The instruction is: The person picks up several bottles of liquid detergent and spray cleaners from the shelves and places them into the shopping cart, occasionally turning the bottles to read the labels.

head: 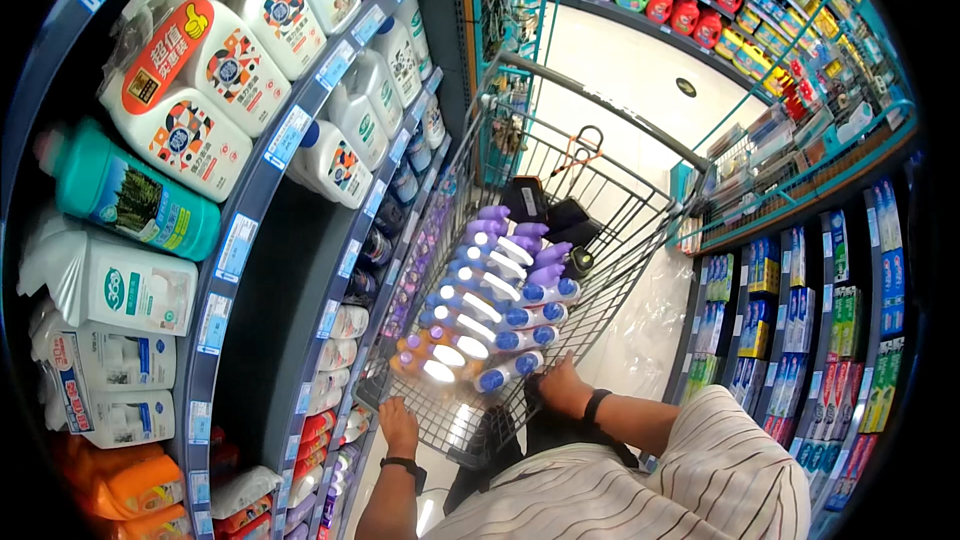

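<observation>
A wire shopping cart (600, 157) stands before me, its handle bar at the far end. My left hand (398, 424) is at the near left corner of the cart's rim. On the near right rim rests my right hand (564, 388), fingers curled over the wire. Inside the cart lie rows of bottles: purple-capped ones (493, 226), white and blue ones (517, 337) and orange ones (420, 352), some under shiny wrap. Dark items (574, 221) sit towards the handle. An orange cord (583, 150) hangs near the handle end.
On the left, shelves (247, 240) hold white cleaner bottles (202, 135), a green bottle (142, 191) and orange packs (142, 487). Toothpaste boxes (757, 262) fill the shelves at right. Detergent bottles (660, 4) line the far shelves, beyond a pale tiled floor (637, 67).
</observation>
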`<action>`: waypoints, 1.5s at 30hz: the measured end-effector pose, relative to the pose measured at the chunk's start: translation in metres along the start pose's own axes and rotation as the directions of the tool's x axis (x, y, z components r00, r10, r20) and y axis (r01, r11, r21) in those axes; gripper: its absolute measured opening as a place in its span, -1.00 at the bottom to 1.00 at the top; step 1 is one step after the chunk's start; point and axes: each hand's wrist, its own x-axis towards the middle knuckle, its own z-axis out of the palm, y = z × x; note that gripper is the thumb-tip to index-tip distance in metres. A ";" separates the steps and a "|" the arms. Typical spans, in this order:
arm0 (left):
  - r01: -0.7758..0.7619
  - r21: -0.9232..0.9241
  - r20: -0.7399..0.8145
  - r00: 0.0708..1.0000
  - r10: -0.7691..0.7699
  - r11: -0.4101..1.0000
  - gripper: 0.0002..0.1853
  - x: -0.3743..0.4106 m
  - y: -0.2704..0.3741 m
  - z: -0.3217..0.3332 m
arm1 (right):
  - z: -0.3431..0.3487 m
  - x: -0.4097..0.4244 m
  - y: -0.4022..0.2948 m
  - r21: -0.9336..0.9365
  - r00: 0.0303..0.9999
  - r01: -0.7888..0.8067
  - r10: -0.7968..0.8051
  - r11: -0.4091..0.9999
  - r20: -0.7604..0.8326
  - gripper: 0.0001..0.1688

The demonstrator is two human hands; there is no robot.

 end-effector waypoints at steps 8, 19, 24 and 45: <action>0.021 0.040 0.047 0.999 -0.023 0.999 -0.64 0.018 -0.012 -0.012 | -0.001 0.000 -0.027 0.065 0.996 -0.053 0.048 0.996 0.080 -0.66; -0.088 0.005 0.084 0.993 0.088 0.996 -0.61 0.037 -0.008 0.003 | 0.023 -0.019 -0.021 0.127 0.990 -0.120 0.108 0.985 0.095 -0.63; -0.132 -0.046 0.094 0.986 0.135 0.990 -0.64 0.063 0.011 -0.001 | 0.027 -0.017 0.000 0.224 0.970 -0.176 0.130 0.959 0.204 -0.65; -0.421 0.129 0.236 0.892 0.384 0.898 -0.61 0.181 0.140 -0.019 | 0.033 0.014 0.155 0.290 0.942 -0.336 0.325 0.896 0.088 -0.61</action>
